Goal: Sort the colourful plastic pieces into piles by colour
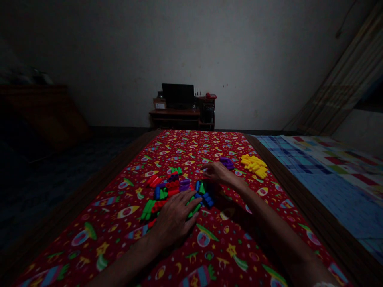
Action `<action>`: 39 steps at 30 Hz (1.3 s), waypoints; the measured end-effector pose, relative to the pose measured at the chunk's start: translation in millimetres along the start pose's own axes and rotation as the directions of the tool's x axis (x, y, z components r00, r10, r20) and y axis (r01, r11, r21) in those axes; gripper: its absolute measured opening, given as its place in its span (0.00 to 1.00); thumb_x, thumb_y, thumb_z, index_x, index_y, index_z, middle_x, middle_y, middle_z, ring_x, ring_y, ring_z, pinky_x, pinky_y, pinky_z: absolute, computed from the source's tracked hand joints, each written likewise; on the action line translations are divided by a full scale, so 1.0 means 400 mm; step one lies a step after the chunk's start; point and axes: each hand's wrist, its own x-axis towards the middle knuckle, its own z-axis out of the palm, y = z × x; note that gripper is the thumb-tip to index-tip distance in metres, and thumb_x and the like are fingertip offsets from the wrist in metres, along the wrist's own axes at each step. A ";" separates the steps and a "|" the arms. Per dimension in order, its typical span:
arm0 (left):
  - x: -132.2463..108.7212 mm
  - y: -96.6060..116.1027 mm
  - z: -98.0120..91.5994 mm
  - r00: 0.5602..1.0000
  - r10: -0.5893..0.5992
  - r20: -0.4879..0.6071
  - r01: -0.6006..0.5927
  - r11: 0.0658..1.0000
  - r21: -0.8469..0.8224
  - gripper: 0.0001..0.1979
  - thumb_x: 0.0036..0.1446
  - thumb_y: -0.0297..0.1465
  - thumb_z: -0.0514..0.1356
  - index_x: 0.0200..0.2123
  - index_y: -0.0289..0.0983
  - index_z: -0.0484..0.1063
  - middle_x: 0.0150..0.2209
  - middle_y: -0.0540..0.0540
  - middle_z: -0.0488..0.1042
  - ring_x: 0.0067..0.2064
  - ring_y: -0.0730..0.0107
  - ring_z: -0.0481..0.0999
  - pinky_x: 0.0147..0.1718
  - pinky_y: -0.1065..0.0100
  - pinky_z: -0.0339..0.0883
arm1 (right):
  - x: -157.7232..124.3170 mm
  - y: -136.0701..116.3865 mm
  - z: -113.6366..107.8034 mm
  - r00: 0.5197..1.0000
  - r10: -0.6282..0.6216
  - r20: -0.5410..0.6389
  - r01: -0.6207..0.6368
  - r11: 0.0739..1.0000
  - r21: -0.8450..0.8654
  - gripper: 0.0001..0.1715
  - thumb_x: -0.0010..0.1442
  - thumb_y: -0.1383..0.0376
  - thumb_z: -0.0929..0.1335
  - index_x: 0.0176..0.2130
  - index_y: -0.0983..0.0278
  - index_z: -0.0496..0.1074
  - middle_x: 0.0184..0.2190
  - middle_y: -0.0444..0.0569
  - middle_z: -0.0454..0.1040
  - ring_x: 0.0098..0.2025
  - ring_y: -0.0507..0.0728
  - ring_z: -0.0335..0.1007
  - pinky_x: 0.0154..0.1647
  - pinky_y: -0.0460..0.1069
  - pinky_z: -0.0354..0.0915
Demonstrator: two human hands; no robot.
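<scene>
My left hand (176,211) lies palm down over the near side of a loose pile of coloured plastic blocks, its fingers apart. A green block (194,209) shows between and beside its fingers. To the right, my right hand (218,173) is above the cloth, its fingers slightly bent and apart, with nothing visible in them. Around the hands are blue blocks (208,200), red blocks (154,181), green blocks (147,210) and a purple block (184,184). Past my right hand lie purple blocks (226,162) and a heap of yellow blocks (254,166).
A red patterned cloth (206,239) covers the long table, whose brown edge (299,199) runs down the right. Beyond stands a desk (175,113) with a dark monitor (178,95) and a red telephone (211,96). To the right is a blue checked sheet (302,175).
</scene>
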 end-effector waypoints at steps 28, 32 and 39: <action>0.007 0.007 -0.010 1.000 -0.016 0.025 0.016 1.000 -0.018 0.17 0.61 0.33 0.55 0.53 0.41 0.71 0.54 0.42 0.73 0.54 0.55 0.72 0.50 0.53 0.68 | -0.044 0.014 -0.047 0.985 0.135 0.102 -0.102 0.953 -0.284 0.11 0.52 0.75 0.67 0.35 0.67 0.78 0.32 0.53 0.79 0.31 0.54 0.72 0.29 0.44 0.59; 0.005 0.005 -0.007 0.999 -0.019 0.039 0.020 0.999 -0.028 0.18 0.61 0.33 0.55 0.54 0.42 0.70 0.55 0.42 0.72 0.54 0.54 0.71 0.51 0.52 0.67 | -0.051 0.086 -0.089 0.981 0.151 -0.118 -0.177 0.950 -0.256 0.13 0.55 0.73 0.67 0.42 0.68 0.77 0.36 0.55 0.79 0.37 0.56 0.73 0.36 0.46 0.63; 0.003 0.005 -0.011 0.999 -0.029 0.038 0.031 0.998 -0.052 0.18 0.61 0.33 0.55 0.54 0.43 0.69 0.55 0.42 0.72 0.54 0.55 0.71 0.51 0.52 0.67 | -0.050 0.066 -0.087 0.940 0.112 -0.322 -0.164 0.977 -0.139 0.17 0.57 0.71 0.65 0.46 0.68 0.76 0.39 0.56 0.79 0.39 0.57 0.74 0.39 0.48 0.64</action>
